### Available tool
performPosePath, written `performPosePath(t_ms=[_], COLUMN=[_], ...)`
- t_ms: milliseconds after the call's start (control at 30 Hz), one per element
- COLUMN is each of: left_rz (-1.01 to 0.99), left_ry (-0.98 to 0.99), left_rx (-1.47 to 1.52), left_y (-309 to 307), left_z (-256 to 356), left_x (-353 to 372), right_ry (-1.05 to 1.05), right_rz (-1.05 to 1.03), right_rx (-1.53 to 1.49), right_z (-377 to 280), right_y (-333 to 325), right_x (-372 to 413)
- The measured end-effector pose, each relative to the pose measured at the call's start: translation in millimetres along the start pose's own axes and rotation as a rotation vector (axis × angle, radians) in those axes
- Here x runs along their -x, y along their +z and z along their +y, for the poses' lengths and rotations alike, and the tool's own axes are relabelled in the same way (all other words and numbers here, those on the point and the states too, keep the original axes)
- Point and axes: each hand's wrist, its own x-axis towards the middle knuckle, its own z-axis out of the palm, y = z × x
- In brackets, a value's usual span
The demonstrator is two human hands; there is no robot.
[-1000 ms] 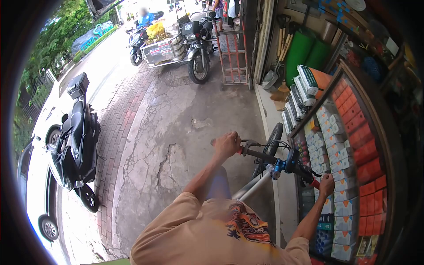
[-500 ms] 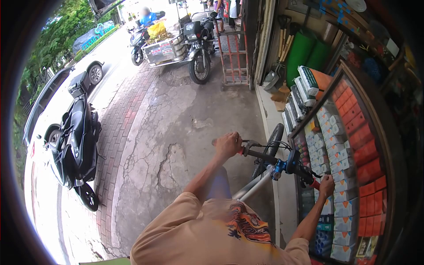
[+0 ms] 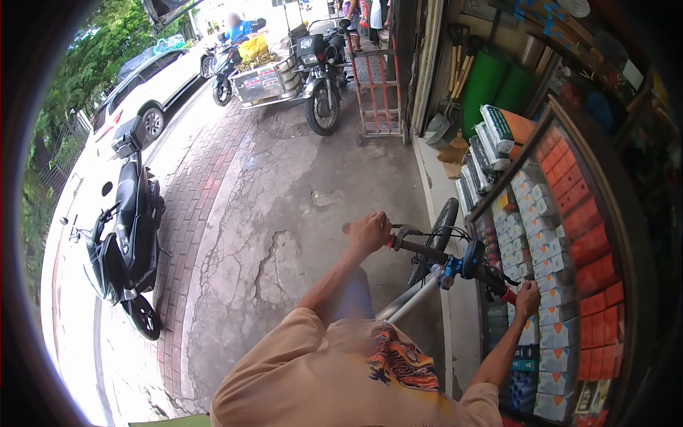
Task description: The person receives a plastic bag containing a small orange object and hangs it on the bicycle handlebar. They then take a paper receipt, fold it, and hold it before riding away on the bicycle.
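Observation:
Both of my hands are on the handlebar [image 3: 423, 250] of a bicycle. My left hand [image 3: 370, 232] is closed around the left grip, whose end sticks out past the fist. On the other side, my right hand [image 3: 527, 299] is wrapped round the right grip, with a bit of red showing beside it. A blue clamp and a dark rounded device [image 3: 472, 259] sit at the middle of the bar. The silver bicycle frame [image 3: 409, 297] slopes down toward my body. The front wheel [image 3: 435, 242] stands beside the ledge of the shop front.
A glass display case [image 3: 514, 235] with stacked boxes stands close on the right. A black scooter [image 3: 131, 220] is parked at left. Ahead are a motorcycle [image 3: 321, 85] with a sidecar, a red hand truck [image 3: 377, 92] and a person in blue [image 3: 238, 30]. Cracked concrete [image 3: 299, 192] lies between.
The white car on the road has moved forward, away from me, and more of its rear shows. My hands and the bicycle look almost unchanged.

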Motion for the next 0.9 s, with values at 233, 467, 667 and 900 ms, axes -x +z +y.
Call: performPosePath(t_ms=[233, 467, 667, 900], left_rz=[-0.014, 0.015, -0.015, -0.033], left_ry=[-0.014, -0.003, -0.025, -0.036], left_rx=[-0.003, -0.008, -0.026, -0.040], left_y=[3.7, 4.9, -5.1, -5.2], left_z=[-2.1, -4.2, 2.9, 1.8], left_x=[-0.7, -2.0, -1.8, -2.2], right_ry=[-0.002, 0.005, 0.019, 0.032], right_rz=[0.014, 0.018, -0.001, 0.001], right_rx=[-0.007, -0.022, -0.022, -0.018], right_z=[1.0, -4.6, -4.1, -1.2], right_y=[3.0, -2.7, -1.5, 4.3], right_x=[-1.0, 1.0, 0.7, -0.5])
